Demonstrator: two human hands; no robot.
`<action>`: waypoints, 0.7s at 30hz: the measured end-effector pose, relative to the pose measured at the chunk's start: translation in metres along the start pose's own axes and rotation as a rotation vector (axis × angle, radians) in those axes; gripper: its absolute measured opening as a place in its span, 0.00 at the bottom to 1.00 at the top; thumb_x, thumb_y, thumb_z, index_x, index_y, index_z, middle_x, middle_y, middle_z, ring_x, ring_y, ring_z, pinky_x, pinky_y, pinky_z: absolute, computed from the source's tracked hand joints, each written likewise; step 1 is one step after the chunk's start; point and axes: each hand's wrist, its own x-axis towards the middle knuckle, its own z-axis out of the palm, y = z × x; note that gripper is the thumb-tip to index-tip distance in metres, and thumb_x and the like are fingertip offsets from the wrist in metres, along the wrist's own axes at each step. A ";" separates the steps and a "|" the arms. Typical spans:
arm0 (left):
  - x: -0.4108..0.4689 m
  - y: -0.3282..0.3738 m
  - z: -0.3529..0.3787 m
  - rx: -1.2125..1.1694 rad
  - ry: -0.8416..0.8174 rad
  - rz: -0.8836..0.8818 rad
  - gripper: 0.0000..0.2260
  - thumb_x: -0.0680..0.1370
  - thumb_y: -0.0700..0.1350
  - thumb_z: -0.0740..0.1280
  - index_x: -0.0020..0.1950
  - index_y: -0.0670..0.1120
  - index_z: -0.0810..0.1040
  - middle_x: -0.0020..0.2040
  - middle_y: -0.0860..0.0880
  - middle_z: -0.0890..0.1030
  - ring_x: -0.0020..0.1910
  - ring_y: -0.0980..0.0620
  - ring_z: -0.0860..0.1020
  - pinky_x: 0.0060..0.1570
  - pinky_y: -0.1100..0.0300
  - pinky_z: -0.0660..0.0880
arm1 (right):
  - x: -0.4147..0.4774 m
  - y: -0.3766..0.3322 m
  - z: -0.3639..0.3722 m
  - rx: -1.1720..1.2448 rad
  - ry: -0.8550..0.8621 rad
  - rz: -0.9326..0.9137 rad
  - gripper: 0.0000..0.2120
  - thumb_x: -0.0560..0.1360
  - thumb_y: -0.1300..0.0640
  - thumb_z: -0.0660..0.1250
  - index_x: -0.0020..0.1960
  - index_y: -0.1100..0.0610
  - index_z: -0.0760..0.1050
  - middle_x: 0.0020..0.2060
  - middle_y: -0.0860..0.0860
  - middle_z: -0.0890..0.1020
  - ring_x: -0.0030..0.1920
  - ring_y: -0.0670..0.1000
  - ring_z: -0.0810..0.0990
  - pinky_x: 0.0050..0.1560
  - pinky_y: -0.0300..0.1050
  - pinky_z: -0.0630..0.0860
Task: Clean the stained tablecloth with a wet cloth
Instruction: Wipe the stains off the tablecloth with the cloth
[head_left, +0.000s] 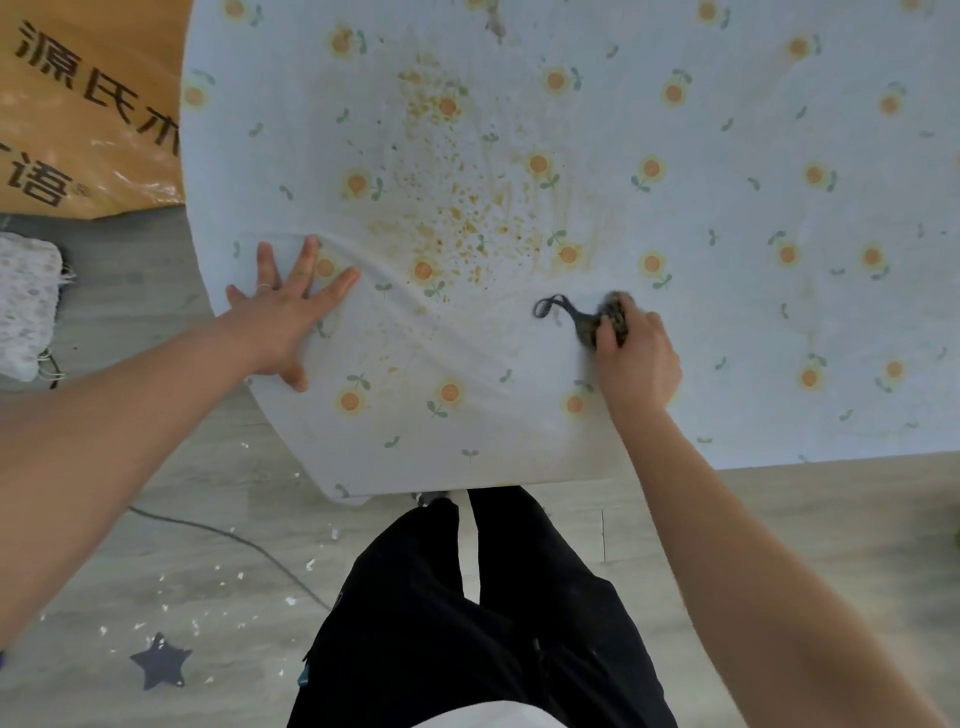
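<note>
- At far left we see one orange package (78, 104);
- Our left hand (283, 317) lies flat, fingers spread straight, pressing the tablecloth (727, 322) near its left edge;
- The one tablecloth is pale with small orange flowers, wrinkled by that hand; one broad patch of yellow-brown specks (462, 223) stains it;
- Our right hand (641, 353) curls round the one dark cloth (589, 327), on the tablecloth just right of the patch's lower end.

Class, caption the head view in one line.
Left hand presses the stained tablecloth flat; right hand grips a dark cloth on it.
</note>
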 end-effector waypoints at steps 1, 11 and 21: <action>0.000 0.000 0.001 0.003 0.001 -0.003 0.70 0.62 0.49 0.85 0.72 0.71 0.25 0.70 0.56 0.15 0.74 0.33 0.24 0.69 0.21 0.50 | -0.004 -0.011 0.004 0.037 0.014 0.033 0.19 0.81 0.48 0.58 0.71 0.46 0.70 0.55 0.52 0.77 0.45 0.58 0.80 0.39 0.45 0.67; -0.002 0.002 -0.001 0.014 -0.020 -0.010 0.70 0.63 0.48 0.85 0.73 0.70 0.24 0.70 0.54 0.15 0.74 0.32 0.24 0.69 0.21 0.49 | 0.024 0.005 -0.011 -0.087 0.010 -0.080 0.14 0.80 0.52 0.57 0.64 0.50 0.72 0.51 0.53 0.78 0.45 0.59 0.79 0.40 0.46 0.66; 0.003 0.004 0.003 -0.013 0.000 -0.019 0.70 0.65 0.45 0.84 0.71 0.70 0.23 0.69 0.55 0.14 0.73 0.33 0.23 0.70 0.22 0.48 | 0.011 -0.046 0.014 -0.191 -0.099 -0.653 0.18 0.83 0.42 0.53 0.67 0.49 0.70 0.49 0.49 0.78 0.32 0.57 0.78 0.32 0.47 0.75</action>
